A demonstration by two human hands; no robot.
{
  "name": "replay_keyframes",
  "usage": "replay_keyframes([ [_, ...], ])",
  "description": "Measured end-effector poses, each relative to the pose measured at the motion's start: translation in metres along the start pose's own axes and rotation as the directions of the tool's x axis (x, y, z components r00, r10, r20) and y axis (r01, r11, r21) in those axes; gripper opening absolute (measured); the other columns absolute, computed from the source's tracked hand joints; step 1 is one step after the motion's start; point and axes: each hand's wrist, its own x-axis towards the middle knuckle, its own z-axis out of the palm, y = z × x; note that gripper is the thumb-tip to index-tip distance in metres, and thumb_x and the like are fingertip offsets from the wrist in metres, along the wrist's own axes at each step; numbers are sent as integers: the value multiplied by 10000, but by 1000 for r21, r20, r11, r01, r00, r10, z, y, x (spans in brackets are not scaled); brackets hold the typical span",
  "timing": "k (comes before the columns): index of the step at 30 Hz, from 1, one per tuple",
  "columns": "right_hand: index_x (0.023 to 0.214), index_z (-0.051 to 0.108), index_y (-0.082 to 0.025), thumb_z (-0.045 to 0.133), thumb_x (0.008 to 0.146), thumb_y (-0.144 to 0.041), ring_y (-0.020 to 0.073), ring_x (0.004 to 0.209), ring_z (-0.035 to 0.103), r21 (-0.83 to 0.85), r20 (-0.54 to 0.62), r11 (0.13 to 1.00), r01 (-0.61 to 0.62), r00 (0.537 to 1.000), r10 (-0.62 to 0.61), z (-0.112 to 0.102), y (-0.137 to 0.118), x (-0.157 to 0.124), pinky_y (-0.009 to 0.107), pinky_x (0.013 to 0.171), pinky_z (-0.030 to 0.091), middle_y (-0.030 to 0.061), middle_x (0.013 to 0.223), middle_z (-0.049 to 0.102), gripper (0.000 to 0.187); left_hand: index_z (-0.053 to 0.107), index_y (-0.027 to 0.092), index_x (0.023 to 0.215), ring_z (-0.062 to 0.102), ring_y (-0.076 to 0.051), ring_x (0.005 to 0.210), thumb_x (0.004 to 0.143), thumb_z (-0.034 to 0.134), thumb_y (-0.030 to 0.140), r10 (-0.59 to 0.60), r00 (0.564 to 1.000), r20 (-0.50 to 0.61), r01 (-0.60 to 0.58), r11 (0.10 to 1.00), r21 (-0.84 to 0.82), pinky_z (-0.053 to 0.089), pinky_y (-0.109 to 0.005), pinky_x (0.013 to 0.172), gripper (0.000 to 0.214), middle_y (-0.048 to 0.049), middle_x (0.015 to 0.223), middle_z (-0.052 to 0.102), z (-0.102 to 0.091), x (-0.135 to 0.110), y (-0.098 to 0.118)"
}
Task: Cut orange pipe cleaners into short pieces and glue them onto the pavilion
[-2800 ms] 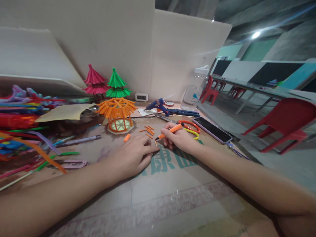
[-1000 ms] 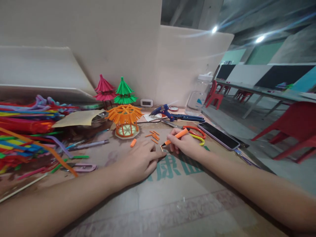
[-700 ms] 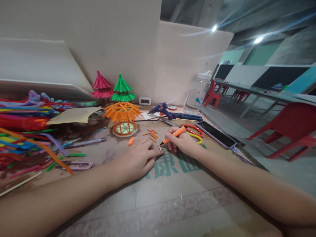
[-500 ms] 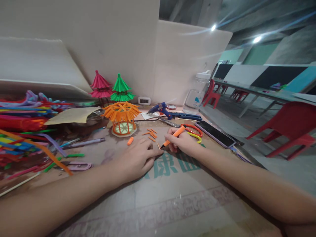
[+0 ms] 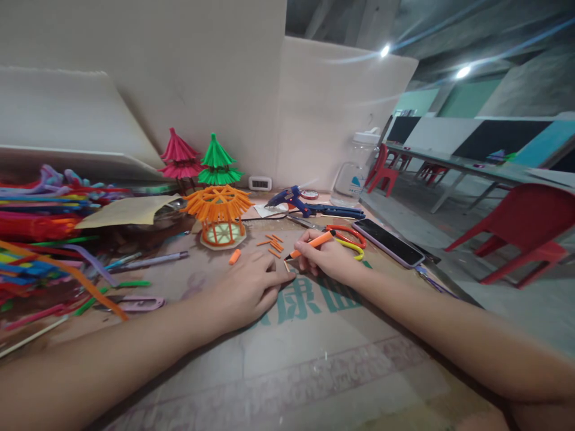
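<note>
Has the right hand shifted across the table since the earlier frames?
No. The right hand keeps its spot beside the scissors, orange tool still aimed at the left hand.

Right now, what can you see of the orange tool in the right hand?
The orange tool is a slim, pen-shaped stick, plastic by its look, with a dark pointed tip. The right hand grips it like a pen, tilted, tip down at the cardboard near the left hand. Knife or marker: cannot tell.
</note>
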Motion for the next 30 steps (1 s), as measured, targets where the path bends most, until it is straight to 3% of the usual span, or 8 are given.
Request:
replay_keyframes([
  [9, 729, 472, -224, 576, 886, -422, 83, 355, 453, 26, 52, 999, -32, 998, 30, -1, -2, 1, 186, 380, 339, -60, 459, 578, 274, 729, 254, 1230, 541, -247, 950, 982, 457, 178, 10, 1000, -19, -10, 1000, 18, 442, -406, 860, 375, -73, 928, 596, 2, -1, -1],
  [18, 818, 490, -218, 591, 898, -460, 77, 377, 469, 18, -8, 1000, -6, 1000, 6, 0, -2, -1, 188, 390, 336, -45, 564, 643, 274, 723, 252, 1214, 538, -240, 947, 981, 449, 179, 18, 1000, -14, -18, 1000, -1, 434, -411, 859, 367, -69, 948, 605, 1, 0, -1],
  [30, 719, 468, -223, 602, 858, -417, 80, 353, 444, 47, 51, 998, -47, 998, 44, -3, 0, 0, 184, 382, 329, -56, 442, 577, 274, 738, 258, 1203, 530, -229, 912, 989, 453, 181, 25, 999, -29, -25, 1000, 9, 429, -388, 830, 364, -64, 915, 594, 1, 0, -1],
])
